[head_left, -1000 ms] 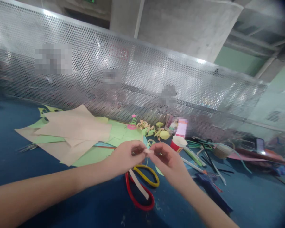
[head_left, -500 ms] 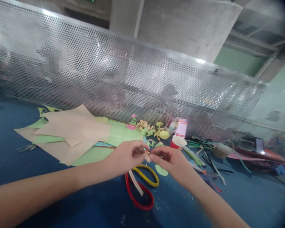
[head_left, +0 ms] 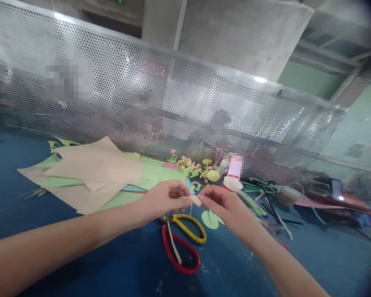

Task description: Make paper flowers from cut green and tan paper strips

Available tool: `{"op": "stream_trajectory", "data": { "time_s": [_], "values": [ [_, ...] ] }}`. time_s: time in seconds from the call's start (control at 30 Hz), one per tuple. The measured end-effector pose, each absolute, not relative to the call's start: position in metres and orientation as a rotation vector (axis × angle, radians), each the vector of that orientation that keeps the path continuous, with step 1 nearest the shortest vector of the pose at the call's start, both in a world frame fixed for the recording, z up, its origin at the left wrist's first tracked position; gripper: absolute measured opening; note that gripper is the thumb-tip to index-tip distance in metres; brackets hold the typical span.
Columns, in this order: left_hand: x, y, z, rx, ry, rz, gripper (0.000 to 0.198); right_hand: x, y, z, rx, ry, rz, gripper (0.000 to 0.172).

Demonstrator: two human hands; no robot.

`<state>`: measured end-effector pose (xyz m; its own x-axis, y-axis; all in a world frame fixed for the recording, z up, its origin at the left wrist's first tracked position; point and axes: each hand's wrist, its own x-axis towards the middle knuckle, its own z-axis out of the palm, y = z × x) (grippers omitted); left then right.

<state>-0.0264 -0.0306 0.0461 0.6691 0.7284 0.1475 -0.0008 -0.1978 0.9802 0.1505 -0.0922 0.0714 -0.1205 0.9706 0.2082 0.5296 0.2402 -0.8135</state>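
Between the fingertips of my left hand (head_left: 170, 199) and my right hand (head_left: 221, 202) is a small peach paper strip (head_left: 196, 200), pinched at both ends. Each hand is closed in a pinch. Below them, on the blue table, lie scissors (head_left: 189, 270) with one red and one yellow handle loop. A longer narrow paper strip (head_left: 174, 244) hangs or lies across the red loop; its upper end is hidden by my left hand. Pale green paper discs (head_left: 209, 219) rest just under my right hand.
Peach paper sheets (head_left: 95, 163) and green sheets (head_left: 156, 168) are piled at left. Small curled paper pieces (head_left: 188, 163) stand at the back, near a red and white paper cup (head_left: 233, 184). Pipe cleaners (head_left: 276, 212) and a phone (head_left: 336, 189) lie right. A perforated metal screen (head_left: 185, 103) runs behind.
The small peach strip has turned between my fingertips and now lies more slantwise across. My left hand has shifted slightly up and left; the longer strip below has swung a little left.
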Motion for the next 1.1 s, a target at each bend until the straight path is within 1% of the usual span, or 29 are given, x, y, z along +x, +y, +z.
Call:
{"op": "stream_trajectory", "data": {
  "time_s": [0.17, 0.33, 0.5, 0.73, 0.83, 1.0, 1.1],
  "values": [
    [-0.028, -0.033, 0.050, 1.559, 0.559, 0.669, 0.018, 0.151, -0.093, 0.073, -1.368, -1.715, 0.897, 0.015],
    [-0.030, -0.032, 0.052, 1.676, 0.598, 0.687, 0.019, 0.151, -0.094, 0.075, -1.411, -1.707, 0.853, 0.017],
    [-0.031, -0.031, 0.053, 1.823, 0.648, 0.729, 0.026, 0.149, -0.097, 0.078, -1.430, -1.679, 0.884, 0.018],
    [-0.032, -0.037, 0.059, 1.980, 0.663, 0.677, 0.025, 0.149, -0.099, 0.080, -1.465, -1.697, 0.896, 0.019],
    [-0.032, -0.042, 0.064, 2.012, 0.690, 0.641, 0.026, 0.150, -0.098, 0.078, -1.438, -1.698, 0.972, 0.018],
    [-0.032, -0.044, 0.067, 1.978, 0.658, 0.528, 0.022, 0.147, -0.098, 0.077, -1.468, -1.660, 1.027, 0.017],
    [-0.031, -0.040, 0.063, 1.971, 0.649, 0.557, 0.020, 0.145, -0.098, 0.077, -1.466, -1.698, 1.010, 0.015]
  ]
}}
